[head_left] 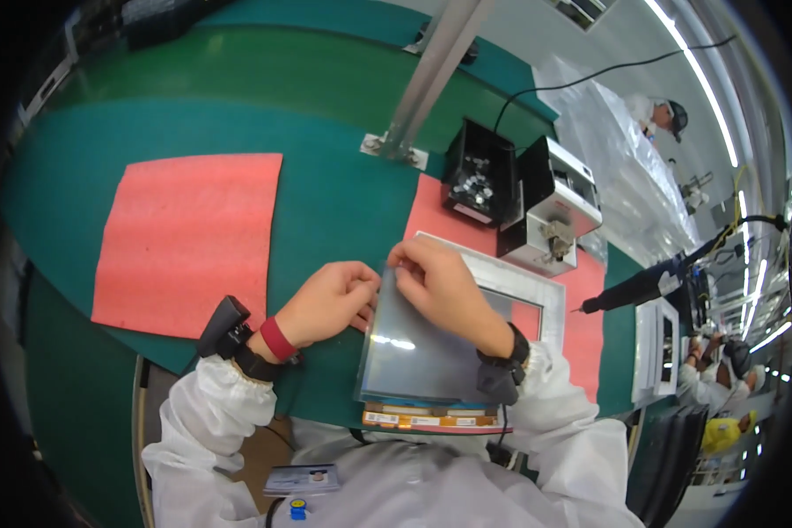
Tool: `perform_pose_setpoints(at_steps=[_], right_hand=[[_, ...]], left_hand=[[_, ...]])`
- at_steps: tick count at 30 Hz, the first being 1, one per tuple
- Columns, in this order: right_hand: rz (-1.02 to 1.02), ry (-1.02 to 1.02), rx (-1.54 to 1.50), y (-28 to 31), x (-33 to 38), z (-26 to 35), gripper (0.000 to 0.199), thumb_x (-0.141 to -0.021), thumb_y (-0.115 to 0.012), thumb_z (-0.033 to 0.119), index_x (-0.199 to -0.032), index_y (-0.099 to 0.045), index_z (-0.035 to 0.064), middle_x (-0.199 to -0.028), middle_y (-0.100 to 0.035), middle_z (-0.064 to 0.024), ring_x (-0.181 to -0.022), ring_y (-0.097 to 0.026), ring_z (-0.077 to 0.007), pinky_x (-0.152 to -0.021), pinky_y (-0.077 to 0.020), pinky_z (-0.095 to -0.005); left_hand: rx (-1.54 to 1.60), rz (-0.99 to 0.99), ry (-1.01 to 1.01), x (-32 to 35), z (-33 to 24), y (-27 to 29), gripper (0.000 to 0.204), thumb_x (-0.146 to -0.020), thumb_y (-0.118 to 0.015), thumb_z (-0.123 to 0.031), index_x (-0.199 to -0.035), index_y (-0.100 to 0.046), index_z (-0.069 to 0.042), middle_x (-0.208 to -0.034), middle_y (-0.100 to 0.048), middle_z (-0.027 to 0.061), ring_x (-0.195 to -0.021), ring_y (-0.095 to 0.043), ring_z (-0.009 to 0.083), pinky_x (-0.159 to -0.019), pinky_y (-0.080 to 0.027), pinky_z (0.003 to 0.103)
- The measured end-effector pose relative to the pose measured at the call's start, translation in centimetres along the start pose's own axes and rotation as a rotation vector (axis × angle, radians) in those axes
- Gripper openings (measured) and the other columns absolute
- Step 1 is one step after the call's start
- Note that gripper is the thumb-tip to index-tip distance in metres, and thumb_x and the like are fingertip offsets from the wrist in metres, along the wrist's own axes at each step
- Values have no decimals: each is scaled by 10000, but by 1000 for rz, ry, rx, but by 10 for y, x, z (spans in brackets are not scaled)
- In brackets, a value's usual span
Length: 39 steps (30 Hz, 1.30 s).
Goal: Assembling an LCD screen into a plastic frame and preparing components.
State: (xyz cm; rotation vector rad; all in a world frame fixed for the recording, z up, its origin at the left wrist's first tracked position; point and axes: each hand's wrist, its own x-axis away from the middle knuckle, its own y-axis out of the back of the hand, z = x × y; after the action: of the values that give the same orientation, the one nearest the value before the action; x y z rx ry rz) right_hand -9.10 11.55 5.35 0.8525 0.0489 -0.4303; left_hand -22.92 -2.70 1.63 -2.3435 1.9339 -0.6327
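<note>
A flat display panel [414, 356] with a dark, glossy face lies in front of me, with an orange-and-white circuit strip [431, 421] along its near edge. My right hand [440, 286] is over the panel's far left corner, thumb and fingers pinched together. Whatever is between those fingertips is too small to make out. Just beside the panel's left edge, my left hand [330, 304] has its fingers curled in and closed; its grip is hidden. Under the panel's far and right sides shows a pale rectangular frame [550, 308].
A red mat [189, 246] lies at left on the green table. Beyond the frame stand a black bin [480, 176] of small parts and a white-and-black machine [550, 207]. An electric screwdriver [634, 289] hangs at right. A metal post [431, 79] rises behind. Other people work at far right.
</note>
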Motion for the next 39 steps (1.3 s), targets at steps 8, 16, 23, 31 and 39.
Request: perform_pose_setpoints(at_steps=[8,16,23,31,39], right_hand=[[-74,15,31,-17,-6,-1,139,-812,-600,-32,-945,-610,4,-771,-539,-87,-598,-532,-169,-554,-429,-286],[-115,40,74,-21,-3,-1,140,-799,-615,-39,-928,-627,14,-765,-530,-84,-576,-518,-177,-530,-406,-295],[-115,12,66,-20,-1,1,144,-791,-628,-37,-923,-629,20,-758,-528,-82,-579,-531,-175,-528,-419,-291],[-135,-42,32,-22,-2,0,123,-799,-631,-26,-913,-633,21,-747,-527,-86,-563,-531,-169,-523,-425,-295],[-170,19,104,-25,-2,1,111,-802,-645,-24,-904,-651,21,-739,-540,-86,-540,-534,-169,-504,-426,-296]], left_hand=[[-19,-14,-54,-2,6,6,176,-985,-490,-110,-982,-583,39,-800,-622,49,-672,-629,108,-594,-539,249],[-46,-27,-108,-1,7,4,174,-984,-488,-101,-960,-578,46,-763,-617,54,-648,-622,101,-582,-536,245],[-18,-26,-118,-1,8,4,178,-986,-488,-100,-956,-577,52,-752,-622,61,-639,-625,108,-577,-534,249],[-43,-23,-126,-2,9,6,181,-988,-489,-103,-952,-574,53,-724,-629,74,-634,-629,119,-572,-531,258],[-26,-13,-118,-1,10,5,169,-991,-494,-102,-960,-561,51,-708,-636,77,-614,-631,132,-560,-522,258]])
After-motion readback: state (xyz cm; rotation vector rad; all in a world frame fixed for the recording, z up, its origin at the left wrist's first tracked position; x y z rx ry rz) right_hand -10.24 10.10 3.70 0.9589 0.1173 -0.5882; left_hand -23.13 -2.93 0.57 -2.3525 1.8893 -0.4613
